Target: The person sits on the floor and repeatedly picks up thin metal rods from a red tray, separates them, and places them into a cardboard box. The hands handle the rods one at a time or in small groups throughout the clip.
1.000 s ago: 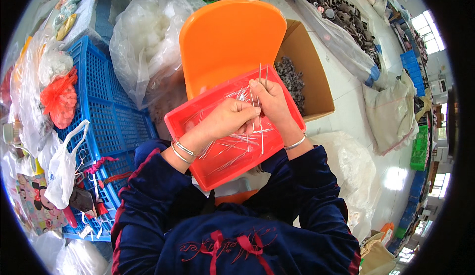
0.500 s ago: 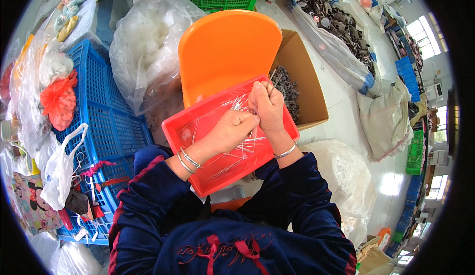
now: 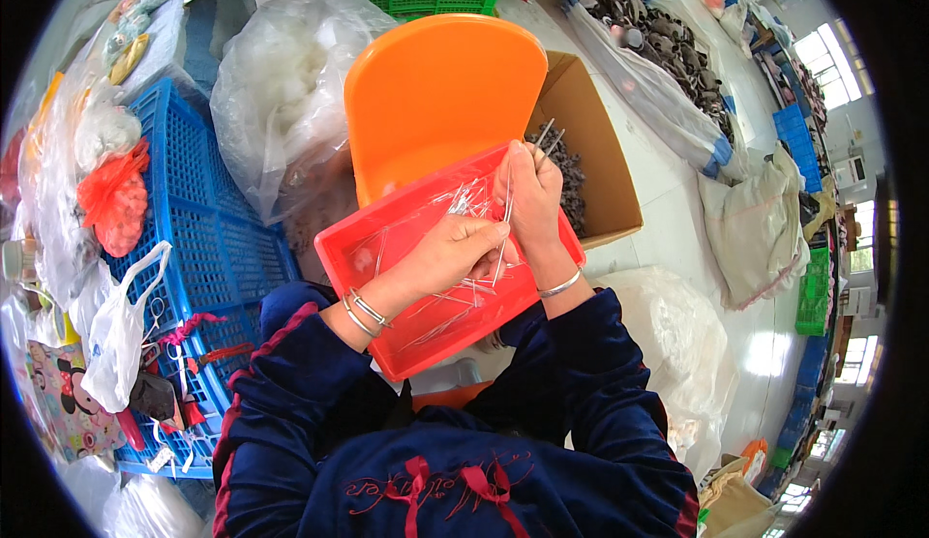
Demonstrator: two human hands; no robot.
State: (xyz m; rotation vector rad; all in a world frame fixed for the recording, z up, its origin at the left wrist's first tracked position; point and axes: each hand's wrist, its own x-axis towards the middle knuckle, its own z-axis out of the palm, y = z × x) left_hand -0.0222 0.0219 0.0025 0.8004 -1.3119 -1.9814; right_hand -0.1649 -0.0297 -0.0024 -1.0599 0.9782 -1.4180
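A red rectangular tray (image 3: 360,248) rests over my lap, with many thin, clear or whitish strands (image 3: 466,199) scattered in it. Above its middle, my left hand (image 3: 457,252) is closed, thumb and forefinger pinching a thin pale strand (image 3: 508,199). That strand runs up toward my right hand (image 3: 530,195), whose fingers are curled round a slim metal tool (image 3: 550,139). Two narrow prongs of the tool stick out past the knuckles; its other end is hidden in the palm. The hands are close together, nearly touching.
An orange chair (image 3: 445,93) stands just beyond the tray, beside a cardboard box (image 3: 605,175) of grey fuzzy pieces. Blue crates (image 3: 208,190) and a bag of white stuffing (image 3: 290,83) are at left. A plastic bag (image 3: 668,344) lies at right.
My right hand has turned slightly, and the tool's prongs now point further up and right. The pale strand between the hands shows longer and straighter. My left hand has barely moved.
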